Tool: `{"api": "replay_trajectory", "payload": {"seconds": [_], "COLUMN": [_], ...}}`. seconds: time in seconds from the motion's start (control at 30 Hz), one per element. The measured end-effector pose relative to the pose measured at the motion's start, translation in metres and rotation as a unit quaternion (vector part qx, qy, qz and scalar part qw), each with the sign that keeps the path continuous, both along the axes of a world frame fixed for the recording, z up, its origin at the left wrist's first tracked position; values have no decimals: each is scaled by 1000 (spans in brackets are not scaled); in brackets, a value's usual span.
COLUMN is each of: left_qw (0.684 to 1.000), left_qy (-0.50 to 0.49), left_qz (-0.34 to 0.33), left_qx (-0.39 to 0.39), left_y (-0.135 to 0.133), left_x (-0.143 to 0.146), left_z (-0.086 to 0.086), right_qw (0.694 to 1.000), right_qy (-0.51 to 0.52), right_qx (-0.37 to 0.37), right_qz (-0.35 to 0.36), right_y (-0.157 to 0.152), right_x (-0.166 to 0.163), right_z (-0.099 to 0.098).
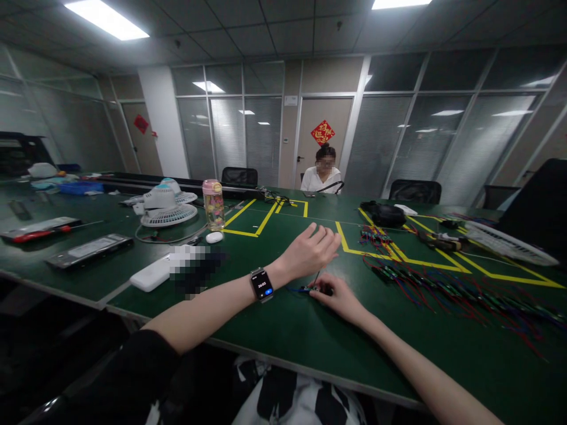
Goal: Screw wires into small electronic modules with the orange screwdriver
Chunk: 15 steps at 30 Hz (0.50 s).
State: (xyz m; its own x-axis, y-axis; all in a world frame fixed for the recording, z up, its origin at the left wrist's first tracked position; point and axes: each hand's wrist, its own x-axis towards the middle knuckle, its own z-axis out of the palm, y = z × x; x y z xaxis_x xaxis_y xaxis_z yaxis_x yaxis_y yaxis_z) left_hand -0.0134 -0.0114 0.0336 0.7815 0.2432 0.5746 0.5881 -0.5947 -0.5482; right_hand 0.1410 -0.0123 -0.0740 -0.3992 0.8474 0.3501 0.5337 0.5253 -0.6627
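My right hand (340,300) rests low over the green table, thumb and fingers pinched on a small circuit board (312,289) with thin wires. A dark bluish wire runs left from that board along the tabletop. Just above and to the left is my left hand (310,252), with a smartwatch (262,284) on its wrist. Its fingers are curled and bunched together, back of the hand toward me. A thin dark line shows between this hand and the board, but what the fingers hold is hidden.
To the right lies a long row of wired circuit boards (447,289), with a smaller cluster (375,236) behind. Left are a white power bank (153,271), a hard drive (91,249), white fans (168,209) and a pink-lidded bottle (214,206). A person (322,174) sits across.
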Motion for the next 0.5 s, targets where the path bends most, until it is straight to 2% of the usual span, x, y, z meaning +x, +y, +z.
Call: {"api": "replay_trajectory", "payload": {"seconds": [0.1, 0.17, 0.2, 0.27, 0.3, 0.33, 0.4, 0.43, 0.5], "left_qw": [998, 982, 964, 896, 859, 834, 824, 816, 776], "left_qy": [-33, -100, -155, -295, -362, -406, -440, -445, -433], "left_qz": [-24, -78, -110, -157, -160, -155, -141, -153, -208], "left_qx": [-56, -137, -188, -292, -326, -340, -329, -335, -409], "left_y": [3, 7, 9, 12, 13, 14, 13, 13, 12], "left_x": [-2, -3, -4, -6, -7, -9, -12, -13, -15], "left_z": [-1, -3, -6, -11, -13, -15, -17, -17, -16], "right_qw": [1000, 1000, 1000, 999, 999, 999, 1000, 1000, 1000], "right_qy": [1, -1, -1, 4, 8, 9, 6, 3, -1], "right_qx": [-2, -10, -17, -31, -35, -36, -24, -18, -7], "right_qz": [9, 20, 25, 29, 29, 27, 16, 10, 1], "right_y": [-1, 0, 0, 1, 1, 2, 2, 2, 2], "right_x": [2, 5, 6, 8, 9, 10, 10, 11, 10], "right_z": [1, 2, 2, 1, 1, 0, -2, -2, -3]}}
